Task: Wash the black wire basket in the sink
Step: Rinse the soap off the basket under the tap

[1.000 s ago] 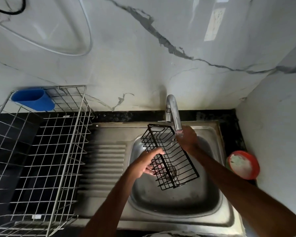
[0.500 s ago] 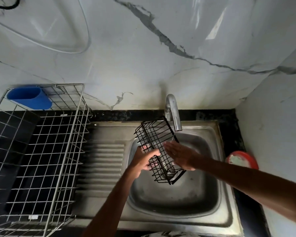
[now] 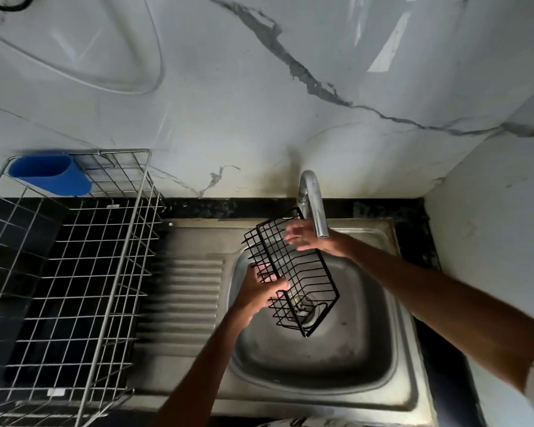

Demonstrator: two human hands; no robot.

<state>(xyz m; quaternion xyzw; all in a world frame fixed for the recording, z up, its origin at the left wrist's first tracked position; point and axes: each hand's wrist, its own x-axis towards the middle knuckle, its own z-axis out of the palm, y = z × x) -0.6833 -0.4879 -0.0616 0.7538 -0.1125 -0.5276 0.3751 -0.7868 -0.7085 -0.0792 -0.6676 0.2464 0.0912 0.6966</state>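
Head view.

- Black wire basket [image 3: 309,282] was held in the air over the bowl of the steel sink [image 3: 367,359], tilted. Its far end was up by the faucet [image 3: 316,204] and its near end hung low above the drain [image 3: 302,306]. It touched neither the bowl nor the rim.
- Left hand [image 3: 261,291] gripped the basket's long side at about mid-length. The fingers were curled through the wires and the thumb lay over the top wire. This hand carried the weight.
- Right hand [image 3: 315,241] was flat and spread, fingers straight, holding nothing. The fingertips lay against the basket's upper end, directly under the spout mouth.
- No stream of water showed at the spout, so I could not tell whether the tap was running. No suds, sponge or brush were seen near either hand.
- Left of the left hand lay the ribbed drainboard [image 3: 182,291]. Beyond that a steel dish rack [image 3: 105,272] stood on the black worktop [image 3: 413,217]. A blue cup [image 3: 48,177] hung at the rack's far corner.

Progress, as a judgement: the wash looked under way but not finished.
- Done: the basket had been brought to the sink and placed under the tap.
- In hand: the open right hand looked to be rubbing the upper wires.
- Probably left: the lower half and the underside, then a final rinse and a shake-off. The rack was the likely place to drain it.
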